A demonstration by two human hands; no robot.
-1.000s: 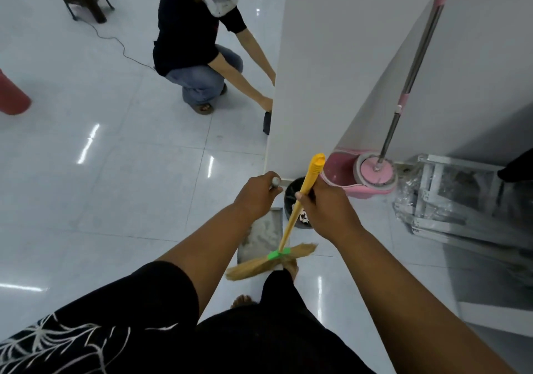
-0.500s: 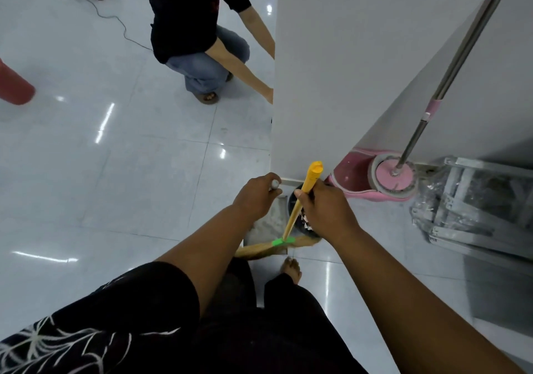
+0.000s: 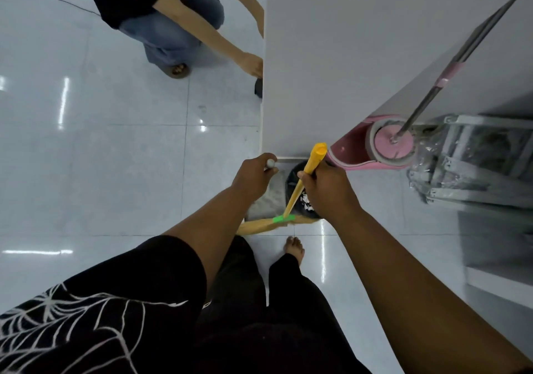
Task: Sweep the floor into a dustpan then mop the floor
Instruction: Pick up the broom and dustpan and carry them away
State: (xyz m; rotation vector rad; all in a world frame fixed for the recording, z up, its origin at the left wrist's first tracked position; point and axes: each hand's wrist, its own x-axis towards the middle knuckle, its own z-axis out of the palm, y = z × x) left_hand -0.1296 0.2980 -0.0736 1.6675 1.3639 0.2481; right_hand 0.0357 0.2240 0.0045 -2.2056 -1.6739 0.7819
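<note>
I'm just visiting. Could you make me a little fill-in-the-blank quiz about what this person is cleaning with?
1. The right hand grips a broom with a ____ handle.
2. The left hand holds the dustpan, which sits beside a round ____ bin.
3. The mop stands in a ____ bucket.
4. A ____ band wraps the broom just above its bristles.

Missing words: yellow; black; pink; green.
</note>
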